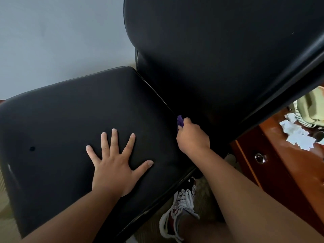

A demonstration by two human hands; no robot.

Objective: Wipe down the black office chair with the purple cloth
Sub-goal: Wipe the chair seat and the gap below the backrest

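Chair: the black office chair [219, 50] is seen filling most of the frame, its seat [61, 111] at lower left and its backrest [228, 81] at upper right.
Cloth: the purple cloth [180, 121] is found at centre right, bunched at the crease where seat meets backrest. Only a small tuft is shown above the knuckles.
Right hand: the right hand [192, 135] is curled round the cloth, with the fingers clamped on it and pushed toward the crease.
Left hand: the left hand [114, 163] is laid flat on the seat at lower centre, fingers straight and spread apart (apparently to steady the chair).
Progress: wiping is judged to be under way at the seat-back join. No streaks or damp patches can be made out on the dark upholstery, so the surfaces already done cannot be told. The backrest and seat edges are probably left.
Surroundings: a wooden desk [280, 172] is seen at the right edge with crumpled white paper [296, 134] on it, and a sneaker [180, 204] below the seat.
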